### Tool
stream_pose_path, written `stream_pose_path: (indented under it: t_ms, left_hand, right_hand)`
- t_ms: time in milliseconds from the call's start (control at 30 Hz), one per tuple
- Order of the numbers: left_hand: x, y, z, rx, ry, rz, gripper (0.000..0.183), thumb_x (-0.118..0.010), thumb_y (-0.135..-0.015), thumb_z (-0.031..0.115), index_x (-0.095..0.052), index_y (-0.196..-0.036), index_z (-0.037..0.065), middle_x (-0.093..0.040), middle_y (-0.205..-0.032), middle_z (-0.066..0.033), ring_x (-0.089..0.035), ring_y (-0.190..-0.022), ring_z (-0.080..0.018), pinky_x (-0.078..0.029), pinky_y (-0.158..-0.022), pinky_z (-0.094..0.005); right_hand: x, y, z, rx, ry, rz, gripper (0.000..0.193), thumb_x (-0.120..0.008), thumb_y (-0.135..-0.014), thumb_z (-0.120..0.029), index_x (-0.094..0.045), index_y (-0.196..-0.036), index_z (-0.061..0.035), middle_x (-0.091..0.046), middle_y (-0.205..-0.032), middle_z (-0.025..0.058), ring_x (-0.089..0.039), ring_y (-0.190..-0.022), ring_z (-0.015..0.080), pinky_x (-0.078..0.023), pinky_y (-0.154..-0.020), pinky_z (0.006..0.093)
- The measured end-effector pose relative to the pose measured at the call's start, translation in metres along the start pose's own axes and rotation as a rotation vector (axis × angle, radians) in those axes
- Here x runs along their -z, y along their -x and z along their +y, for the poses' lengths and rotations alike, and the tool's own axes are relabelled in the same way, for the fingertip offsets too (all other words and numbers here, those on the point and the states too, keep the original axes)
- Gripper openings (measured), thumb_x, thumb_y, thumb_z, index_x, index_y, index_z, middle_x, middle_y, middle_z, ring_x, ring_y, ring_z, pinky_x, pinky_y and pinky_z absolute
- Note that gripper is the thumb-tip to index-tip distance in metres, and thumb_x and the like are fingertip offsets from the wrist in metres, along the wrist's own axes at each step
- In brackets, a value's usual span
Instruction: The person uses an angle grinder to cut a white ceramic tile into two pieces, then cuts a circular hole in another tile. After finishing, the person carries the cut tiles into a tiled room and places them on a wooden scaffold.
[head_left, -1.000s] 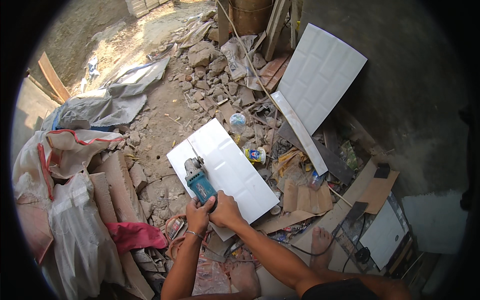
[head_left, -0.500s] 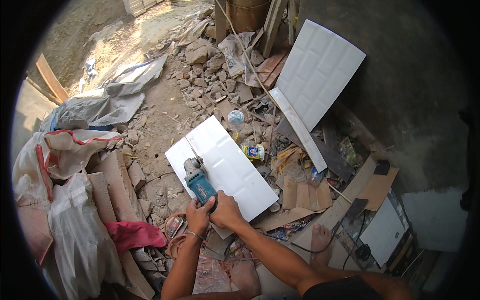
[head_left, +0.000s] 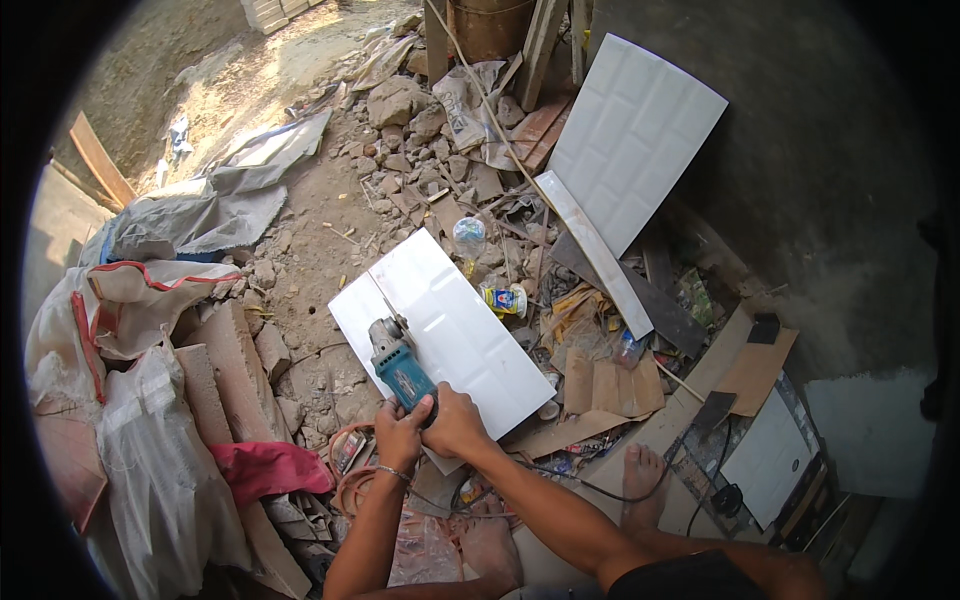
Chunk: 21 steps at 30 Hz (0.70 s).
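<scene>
A teal angle grinder [head_left: 406,376] rests its metal head on a white glossy tile [head_left: 470,345] with a raised brick pattern. My left hand [head_left: 399,436] wraps round the rear of the grinder's body from the left side. Against its back end, from the right, my right hand [head_left: 456,422] is closed on the same tool. A thin dark line runs across the tile from the grinder's disc to the far edge. The disc itself shows only partly beside the head, and I cannot tell whether it spins.
Another white tile [head_left: 640,140] leans at the far right, with a narrow tile strip [head_left: 597,258] below it. Rubble [head_left: 400,105] covers the ground ahead. White sacks [head_left: 165,450] and a pink cloth [head_left: 270,468] lie left. A black cable [head_left: 585,487] passes near my bare foot [head_left: 641,478].
</scene>
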<state>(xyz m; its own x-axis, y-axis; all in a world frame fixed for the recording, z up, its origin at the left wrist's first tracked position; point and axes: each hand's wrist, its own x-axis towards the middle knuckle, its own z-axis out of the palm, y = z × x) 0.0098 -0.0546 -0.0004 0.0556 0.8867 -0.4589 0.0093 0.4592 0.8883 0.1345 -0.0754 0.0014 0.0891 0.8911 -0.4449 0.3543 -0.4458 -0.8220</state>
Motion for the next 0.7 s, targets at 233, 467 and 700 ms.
stream_pose_path:
  t_ms: [233, 467, 700]
  left_hand:
    - [0.001, 0.005, -0.003, 0.024, -0.019, -0.014, 0.036, -0.075, -0.094, 0.009, -0.058, -0.12, -0.011, -0.073, -0.104, -0.0123, -0.07, -0.089, -0.0147, -0.056, -0.081, -0.0265]
    - [-0.001, 0.011, -0.007, 0.01, 0.004, 0.0, 0.029, -0.072, -0.096, 0.008, -0.06, -0.117, -0.008, -0.073, -0.099, -0.01, -0.068, -0.083, -0.0128, -0.055, -0.075, -0.0256]
    - [0.002, 0.011, -0.011, 0.037, -0.012, -0.02, 0.039, -0.076, -0.093, 0.01, -0.058, -0.121, -0.01, -0.074, -0.106, -0.0119, -0.07, -0.091, -0.0144, -0.056, -0.083, -0.0263]
  right_hand:
    - [-0.001, 0.005, 0.004, -0.001, -0.004, 0.004, 0.056, -0.08, -0.072, -0.024, -0.053, -0.11, 0.0062, -0.068, -0.102, 0.0336, -0.066, -0.101, 0.0519, -0.055, -0.089, 0.054]
    - [0.0, 0.011, 0.008, -0.016, -0.004, -0.014, 0.054, -0.08, -0.073, -0.023, -0.052, -0.11, 0.006, -0.068, -0.102, 0.0334, -0.067, -0.1, 0.0519, -0.055, -0.089, 0.0546]
    - [-0.003, 0.012, 0.013, -0.006, 0.01, -0.001, 0.054, -0.08, -0.073, -0.023, -0.052, -0.11, 0.0058, -0.068, -0.101, 0.0335, -0.067, -0.099, 0.052, -0.055, -0.088, 0.0549]
